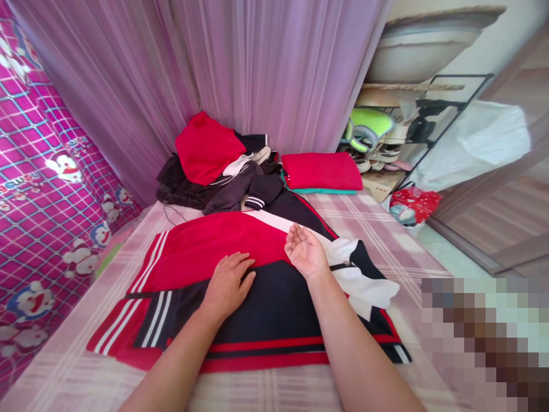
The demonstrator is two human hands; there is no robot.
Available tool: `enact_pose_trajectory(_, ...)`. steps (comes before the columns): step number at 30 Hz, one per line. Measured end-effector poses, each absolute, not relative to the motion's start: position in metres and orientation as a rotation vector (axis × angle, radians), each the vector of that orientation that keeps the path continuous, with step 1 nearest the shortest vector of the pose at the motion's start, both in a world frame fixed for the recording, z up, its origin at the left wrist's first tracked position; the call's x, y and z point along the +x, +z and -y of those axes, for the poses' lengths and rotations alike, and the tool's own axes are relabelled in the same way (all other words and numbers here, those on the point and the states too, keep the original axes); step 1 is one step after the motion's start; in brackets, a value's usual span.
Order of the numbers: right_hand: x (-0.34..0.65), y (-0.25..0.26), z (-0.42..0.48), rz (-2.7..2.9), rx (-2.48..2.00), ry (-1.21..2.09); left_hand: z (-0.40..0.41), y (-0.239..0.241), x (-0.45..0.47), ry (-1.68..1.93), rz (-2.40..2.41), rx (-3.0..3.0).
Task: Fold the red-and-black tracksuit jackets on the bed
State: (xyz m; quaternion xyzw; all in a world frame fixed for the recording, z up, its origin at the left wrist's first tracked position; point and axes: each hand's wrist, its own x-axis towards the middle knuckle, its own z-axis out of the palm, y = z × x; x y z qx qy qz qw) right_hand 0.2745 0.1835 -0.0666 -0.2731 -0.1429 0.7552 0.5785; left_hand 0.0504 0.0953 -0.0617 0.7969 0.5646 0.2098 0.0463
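Note:
A red, black and white jacket [274,303] lies spread on its side across the bed, one sleeve with white-striped cuff folded over its front. My left hand [229,284] rests flat on it, fingers stretched along the line between the red and black panels. My right hand [305,250] is turned palm up with fingers loosely curled, and nothing shows in it. It is over the jacket near the white collar part [364,280]; whether it touches the cloth I cannot tell.
Behind the jacket lies a heap of dark clothes with a red garment [210,146] on top. A folded red garment [323,170] sits to its right on a green one. Purple curtains [257,68] hang behind. A shoe rack [429,137] stands at the right.

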Motion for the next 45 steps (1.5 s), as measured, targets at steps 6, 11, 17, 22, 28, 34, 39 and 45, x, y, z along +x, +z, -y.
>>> enact_pose_trajectory(6, 0.270, -0.057, -0.180, 0.163, -0.646, 1.767, -0.094, -0.060, 0.052, 0.630, -1.730, 2.414)
enact_pose_trajectory(11, 0.268, -0.049, -0.177, 0.084, -0.603, 1.798, -0.092, -0.057, 0.053, 0.607, -1.739, 2.414)
enact_pose_trajectory(17, 0.267, -0.045, -0.176, 0.062, -0.639, 1.801, -0.091, -0.054, 0.055, 0.598, -1.742, 2.388)
enact_pose_trajectory(22, 0.268, -0.047, -0.177, 0.095, -0.632, 1.795, -0.091, -0.053, 0.055, 0.604, -1.736, 2.381)
enact_pose_trajectory(28, 0.269, -0.052, -0.178, 0.120, -0.611, 1.790, -0.090, -0.057, 0.053, 0.621, -1.738, 2.374)
enact_pose_trajectory(34, 0.268, -0.053, -0.178, 0.106, -0.623, 1.783, -0.091, -0.059, 0.052, 0.633, -1.740, 2.359)
enact_pose_trajectory(39, 0.269, -0.052, -0.178, 0.123, -0.618, 1.795, -0.091, -0.058, 0.053, 0.627, -1.740, 2.356)
enact_pose_trajectory(45, 0.272, -0.052, -0.179, 0.169, -0.713, 1.674, -0.091, -0.057, 0.052, 0.629, -1.734, 2.353)
